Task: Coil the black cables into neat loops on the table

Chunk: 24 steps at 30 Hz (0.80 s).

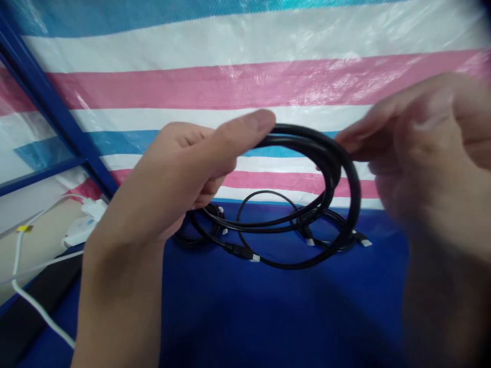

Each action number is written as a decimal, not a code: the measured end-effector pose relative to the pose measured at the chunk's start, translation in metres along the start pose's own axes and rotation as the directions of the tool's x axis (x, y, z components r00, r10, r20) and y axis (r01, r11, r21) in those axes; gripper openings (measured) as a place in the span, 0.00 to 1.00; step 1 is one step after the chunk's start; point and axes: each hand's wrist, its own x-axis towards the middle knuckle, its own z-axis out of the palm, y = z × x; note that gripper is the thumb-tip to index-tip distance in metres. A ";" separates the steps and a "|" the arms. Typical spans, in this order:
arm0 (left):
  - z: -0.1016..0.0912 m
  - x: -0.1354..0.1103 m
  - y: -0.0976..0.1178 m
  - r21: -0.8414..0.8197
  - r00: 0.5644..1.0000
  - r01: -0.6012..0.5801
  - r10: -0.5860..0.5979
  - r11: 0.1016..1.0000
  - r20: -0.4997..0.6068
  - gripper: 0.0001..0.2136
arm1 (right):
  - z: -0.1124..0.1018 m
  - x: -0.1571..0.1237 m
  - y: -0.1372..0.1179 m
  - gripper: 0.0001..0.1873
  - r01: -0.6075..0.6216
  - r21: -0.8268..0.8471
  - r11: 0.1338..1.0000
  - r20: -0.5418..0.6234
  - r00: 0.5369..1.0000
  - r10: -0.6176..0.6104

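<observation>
A black cable (355, 194) is coiled in several loops held up in front of me. My left hand (195, 158) grips the left side of the coil, its thumb pressed over the strands and its fingers curled beneath. At the coil's right edge is my right hand (418, 138), slightly blurred. Its fingers are bent, with the tips at the outer loop and partly behind it. A black plug with a white tip (241, 251) hangs below the coil near the left hand.
Two more coiled black cables, one on the left (197, 237) and one on the right (333, 220), lie on the blue table surface (284, 317). A white power strip (82, 227) and white cords are at left, beside a blue metal frame (57, 112). A striped plastic sheet (172, 87) hangs behind.
</observation>
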 end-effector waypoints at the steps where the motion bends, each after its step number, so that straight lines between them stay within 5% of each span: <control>1: 0.003 0.002 0.000 -0.067 0.998 -0.046 0.043 0.997 -0.046 0.20 | 0.003 0.000 0.000 0.11 -0.016 0.046 0.999 0.052 0.999 0.013; 5: 0.016 0.011 0.004 -0.324 0.984 -0.099 0.044 0.941 -0.173 0.25 | 0.016 0.000 0.000 0.15 -0.196 0.389 0.900 0.263 0.960 0.096; 10: 0.025 0.014 0.008 -0.633 0.975 0.038 -0.167 0.773 -0.145 0.24 | 0.025 0.004 -0.001 0.28 -0.414 0.705 0.575 0.354 0.909 0.220; 18: 0.030 0.024 -0.012 -0.912 0.952 0.010 -0.282 0.409 -0.116 0.24 | 0.042 -0.002 0.003 0.30 -0.388 0.873 0.294 0.301 0.905 0.300; 22: 0.030 0.028 -0.021 -0.961 0.919 -0.051 -0.364 0.270 -0.151 0.23 | 0.053 -0.006 0.006 0.36 -0.373 0.882 0.287 0.273 0.902 0.336; 24: 0.030 0.027 -0.022 -0.965 0.908 -0.083 -0.380 0.250 -0.177 0.24 | 0.061 -0.008 0.006 0.28 -0.337 0.874 0.349 0.238 0.924 0.298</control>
